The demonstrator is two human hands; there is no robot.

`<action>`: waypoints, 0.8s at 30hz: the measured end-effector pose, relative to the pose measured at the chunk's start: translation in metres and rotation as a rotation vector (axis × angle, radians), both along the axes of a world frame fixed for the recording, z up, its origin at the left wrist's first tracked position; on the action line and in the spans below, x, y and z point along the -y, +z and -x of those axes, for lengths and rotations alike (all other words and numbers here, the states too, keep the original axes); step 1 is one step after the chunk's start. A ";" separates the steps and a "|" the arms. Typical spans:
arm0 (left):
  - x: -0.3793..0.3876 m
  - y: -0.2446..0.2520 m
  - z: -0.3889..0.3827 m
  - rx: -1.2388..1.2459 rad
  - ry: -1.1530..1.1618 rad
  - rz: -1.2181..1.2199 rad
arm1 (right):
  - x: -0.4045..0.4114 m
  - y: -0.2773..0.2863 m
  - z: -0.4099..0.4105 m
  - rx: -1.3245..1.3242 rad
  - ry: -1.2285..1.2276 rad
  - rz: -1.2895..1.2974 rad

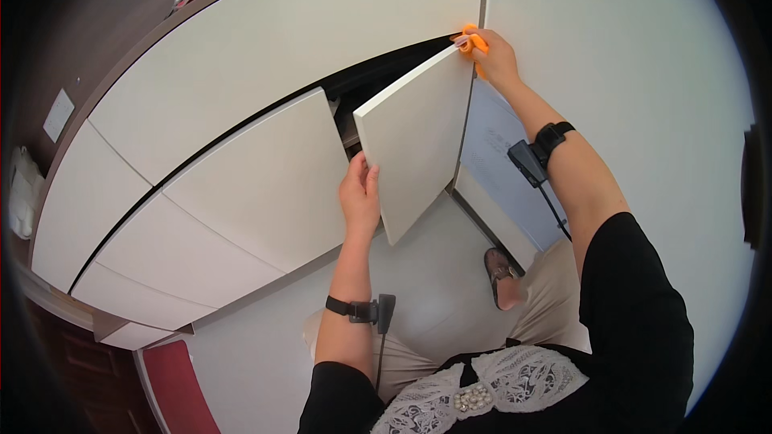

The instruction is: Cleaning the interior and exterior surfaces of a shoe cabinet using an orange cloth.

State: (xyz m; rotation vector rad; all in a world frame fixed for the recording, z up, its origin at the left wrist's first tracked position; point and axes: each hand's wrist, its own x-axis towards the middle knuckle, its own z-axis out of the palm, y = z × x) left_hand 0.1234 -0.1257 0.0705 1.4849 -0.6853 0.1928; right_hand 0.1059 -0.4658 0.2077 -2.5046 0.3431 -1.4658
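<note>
A white cabinet door (422, 138) stands partly open, with a dark gap behind its top edge. My left hand (360, 193) grips the door's free side edge, thumb on the front and fingers behind. At the door's top far corner, by the cabinet's right end, my right hand (496, 57) holds a bunched orange cloth (476, 45) against the edge. Part of a shelf (350, 132) shows inside the cabinet; the rest of the interior is dark.
Closed white cabinet fronts (253, 181) run to the left under a brown countertop (145, 24). A tall white panel (615, 60) rises at the right. On the grey floor (422, 277) is my sandalled foot (503, 280). A red mat (178, 386) lies at the lower left.
</note>
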 end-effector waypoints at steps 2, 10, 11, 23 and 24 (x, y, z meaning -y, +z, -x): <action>0.001 0.001 0.001 0.004 -0.018 -0.039 | -0.003 -0.001 -0.009 0.018 0.233 -0.197; -0.003 -0.007 -0.005 0.154 0.111 -0.103 | -0.161 -0.001 0.008 0.019 0.396 0.042; -0.002 -0.009 -0.006 0.164 0.119 -0.094 | -0.186 -0.001 0.012 -0.008 0.459 0.028; -0.014 -0.040 -0.004 0.073 0.043 -0.250 | -0.244 -0.075 0.058 -0.325 0.940 -0.280; -0.011 -0.037 -0.004 0.072 0.044 -0.249 | -0.236 -0.088 0.066 -0.291 0.929 -0.423</action>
